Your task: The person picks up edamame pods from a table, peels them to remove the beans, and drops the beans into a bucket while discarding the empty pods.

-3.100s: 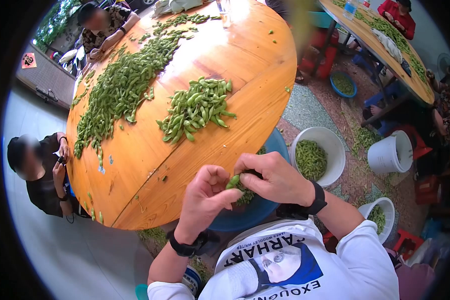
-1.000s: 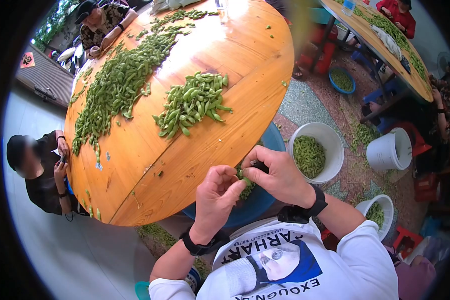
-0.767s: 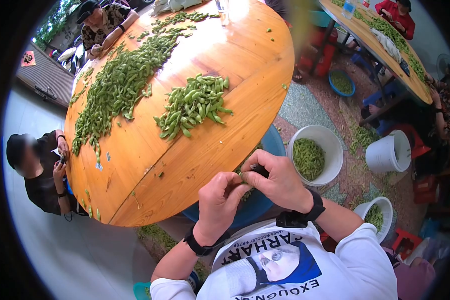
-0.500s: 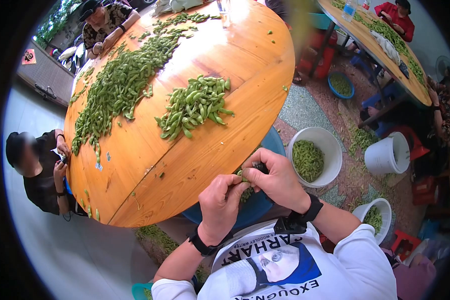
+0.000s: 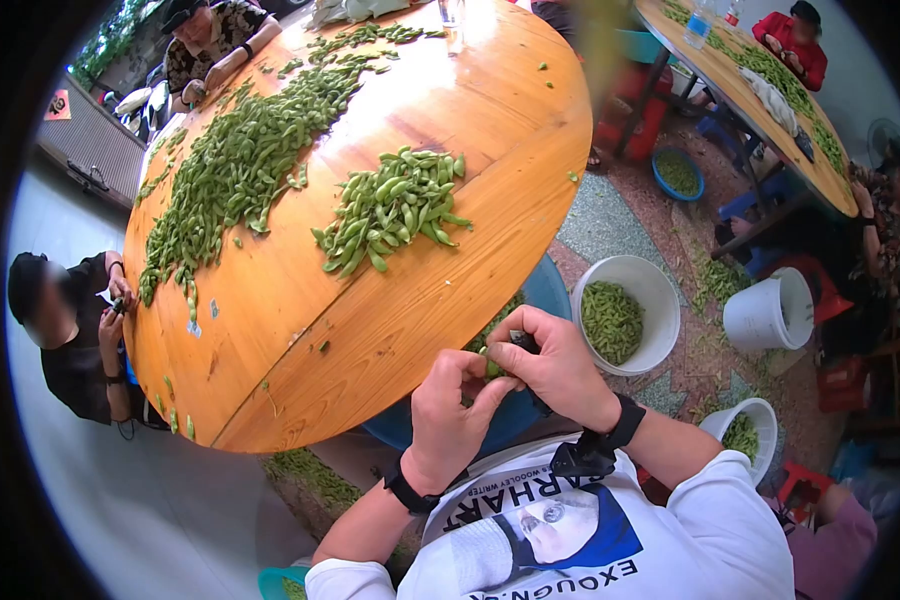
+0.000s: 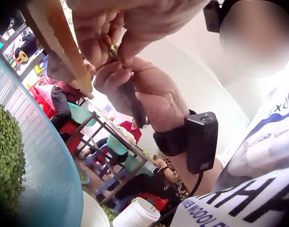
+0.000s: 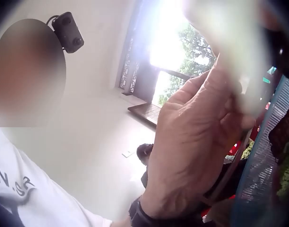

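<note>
Both hands meet over a blue basin [image 5: 400, 425] at the table's near edge. My left hand [image 5: 455, 410] pinches a green edamame pod [image 5: 493, 368] between thumb and fingers; mostly the fingers cover it. From the other side my right hand [image 5: 560, 370] has its thumb and fingertips at the same pod. A slim dark tool [image 6: 135, 104] lies along the right palm in the left wrist view, gripped by curled fingers; I cannot tell its kind. Small green beans [image 6: 7, 156] fill the basin below. A small heap of pods [image 5: 395, 208] lies on the round wooden table [image 5: 480, 130].
A larger pod pile [image 5: 230, 170] covers the table's far left, with people seated beyond. Right of the basin stand a white bucket [image 5: 665, 320] of pods, another white bucket [image 5: 755, 318] and a white tub [image 5: 760, 410]. A second table [image 5: 830, 175] is at upper right.
Both hands have shifted right and slightly down, and the left has drawn in closer to the right. The pod between them showed more plainly at first and is now mostly covered by fingers.
</note>
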{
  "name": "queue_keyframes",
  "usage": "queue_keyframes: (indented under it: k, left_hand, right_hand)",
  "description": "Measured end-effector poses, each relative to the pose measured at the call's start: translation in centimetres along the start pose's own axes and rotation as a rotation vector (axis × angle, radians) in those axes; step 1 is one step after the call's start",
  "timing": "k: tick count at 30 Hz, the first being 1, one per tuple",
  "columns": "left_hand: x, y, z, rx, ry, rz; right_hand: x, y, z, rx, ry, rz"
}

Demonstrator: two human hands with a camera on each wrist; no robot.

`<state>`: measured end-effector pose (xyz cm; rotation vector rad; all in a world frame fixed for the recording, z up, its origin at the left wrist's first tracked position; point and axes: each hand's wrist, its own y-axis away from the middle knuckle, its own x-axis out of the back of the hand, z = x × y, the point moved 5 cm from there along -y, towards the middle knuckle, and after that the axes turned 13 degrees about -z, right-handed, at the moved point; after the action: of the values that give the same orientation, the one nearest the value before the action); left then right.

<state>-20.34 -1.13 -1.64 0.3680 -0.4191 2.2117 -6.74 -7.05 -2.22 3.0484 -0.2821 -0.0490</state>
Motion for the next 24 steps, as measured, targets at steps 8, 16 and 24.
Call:
queue_keyframes:
  k: [8,16,24]
  left_hand:
    - [0.1,0.2,-2.0,0.160,0.727,-0.140]
    - [-0.1,0.1,-3.0,0.166,1.194,-0.243]
    - [1.0,0.8,-0.4,0.001,0.290,0.098]
  right_hand:
    - [-1.0,0.6,-0.1,-0.073,-0.228,-0.052]
    - [-2.4,0.5,0.2,-0.046,-0.565,-0.093]
    - [-2.0,0.7,-0.5,0.013,-0.286,0.082]
